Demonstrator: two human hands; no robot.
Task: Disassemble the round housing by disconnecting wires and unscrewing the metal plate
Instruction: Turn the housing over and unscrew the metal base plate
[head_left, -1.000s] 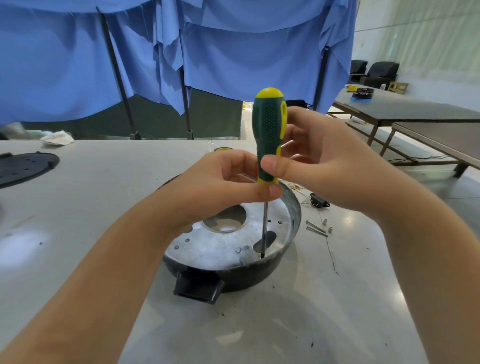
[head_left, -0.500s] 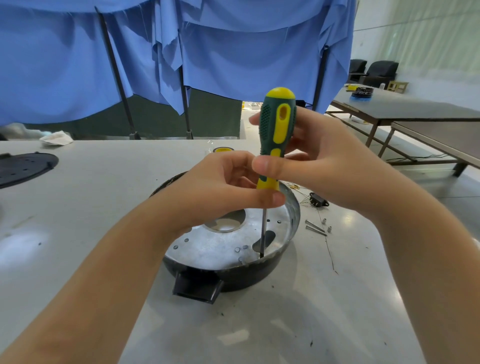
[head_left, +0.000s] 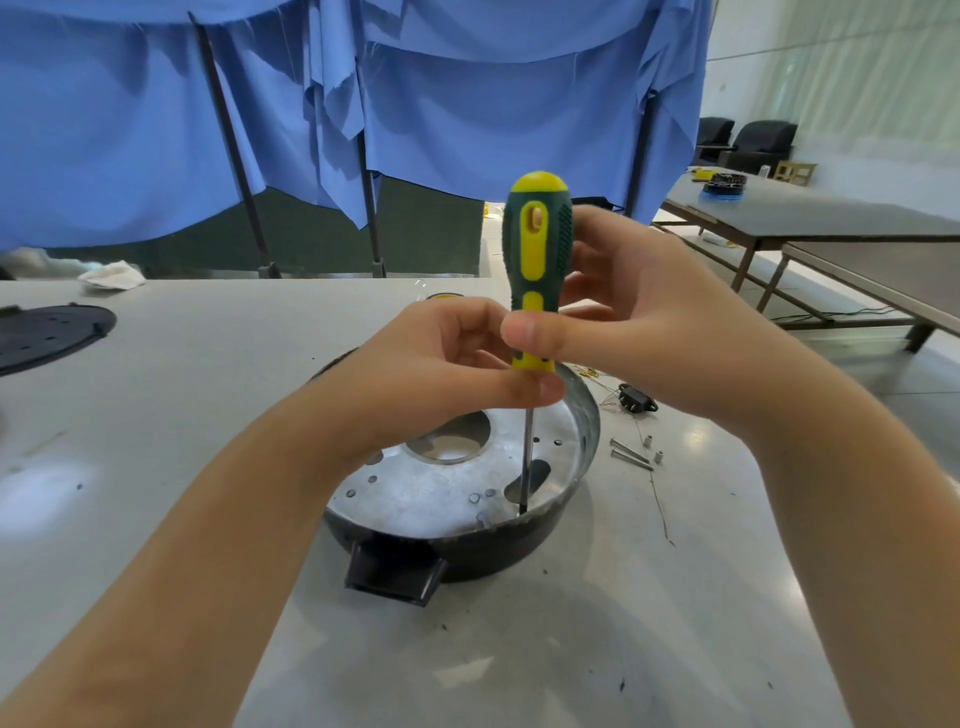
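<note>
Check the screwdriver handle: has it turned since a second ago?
Yes. The screwdriver has turned about its shaft: the yellow stripe, earlier on the handle's right edge, now faces the camera. Its tip stays at the same spot on the metal plate.

Black round housing (head_left: 467, 564) upright; metal plate (head_left: 441, 483) inside.

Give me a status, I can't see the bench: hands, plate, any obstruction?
Both hands on screwdriver: right hand on handle, left hand pinching below it. Tip down at near edge of metal plate, inside round housing. Nothing obstructing.
</note>
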